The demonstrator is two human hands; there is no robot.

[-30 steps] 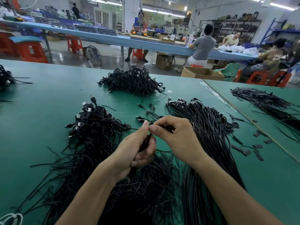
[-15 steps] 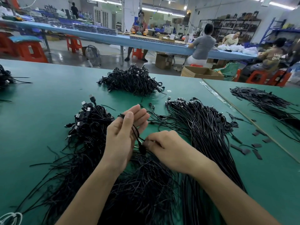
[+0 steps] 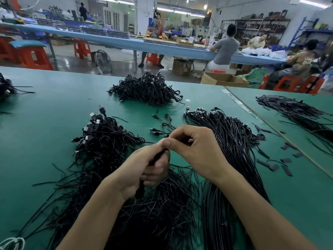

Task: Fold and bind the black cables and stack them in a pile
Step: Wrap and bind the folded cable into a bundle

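Only 2 forearms and 2 hands of the person show. The left forearm comes in from 7 o'clock and the right forearm from 5 o'clock. Both are bare along all the length in view, slim and smooth. The left hand and the right hand are bare too, and the knuckles stand out on the back of the right one. 1 thumbnail, near the centre where the hands meet, is short and plain.
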